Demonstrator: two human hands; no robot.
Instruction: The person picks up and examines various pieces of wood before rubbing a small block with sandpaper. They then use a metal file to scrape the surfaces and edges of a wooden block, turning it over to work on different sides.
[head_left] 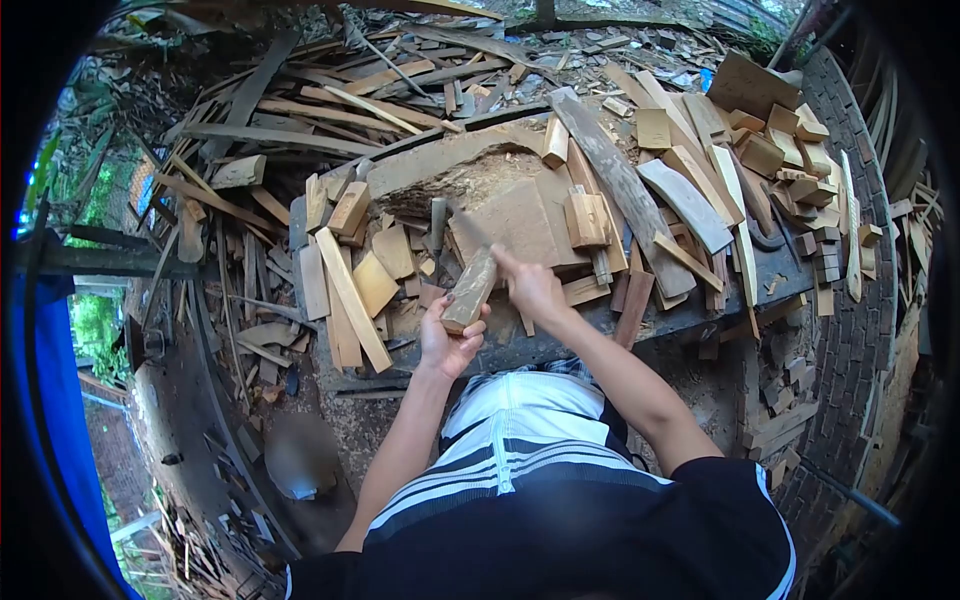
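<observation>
— Hands?
— Left hand (448, 343) is clamped round one wood block (470, 290), at the tabletop's (520, 350) near edge. Right hand (532, 290), just right of the block, is fisted on one dark blade (472, 232).
— Beyond the block?
— Scrap offcuts (350, 295), too many to count.

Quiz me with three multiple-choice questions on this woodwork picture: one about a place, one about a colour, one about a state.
1. Where is the wood block? A) in the left hand B) on the ground C) inside a bucket
2. What colour is the sheet at the left edge? A) red B) blue C) yellow
3. How is the right hand? A) open flat B) shut on a dark tool C) in a pocket
Answers: 1 A, fingers wrap its lower end. 2 B, it is plainly blue. 3 B, its grip is closed around the tool.
</observation>
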